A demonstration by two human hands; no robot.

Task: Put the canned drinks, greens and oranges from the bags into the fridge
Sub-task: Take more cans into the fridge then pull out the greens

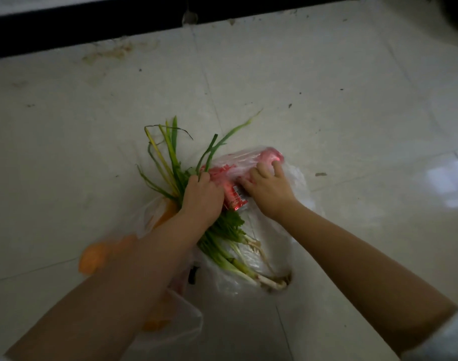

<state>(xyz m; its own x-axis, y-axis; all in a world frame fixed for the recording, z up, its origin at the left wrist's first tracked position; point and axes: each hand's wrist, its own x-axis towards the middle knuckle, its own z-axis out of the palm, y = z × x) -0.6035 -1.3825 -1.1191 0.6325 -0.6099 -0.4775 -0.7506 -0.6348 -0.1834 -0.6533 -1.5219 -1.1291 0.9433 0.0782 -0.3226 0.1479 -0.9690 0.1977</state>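
Cans (230,186), red, lie bagged on the floor at centre; left hand (202,194) grips greens (168,162) at 9 o'clock, right hand (268,190) presses spread fingers on cans. Unbagging step; next needs lifting them free.

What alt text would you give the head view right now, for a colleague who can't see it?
Two bare hands work at clear plastic bags on a pale tiled floor: the left hand grips a bunch of greens, the right hand rests on red cans inside a bag. Oranges lie blurred at lower left.
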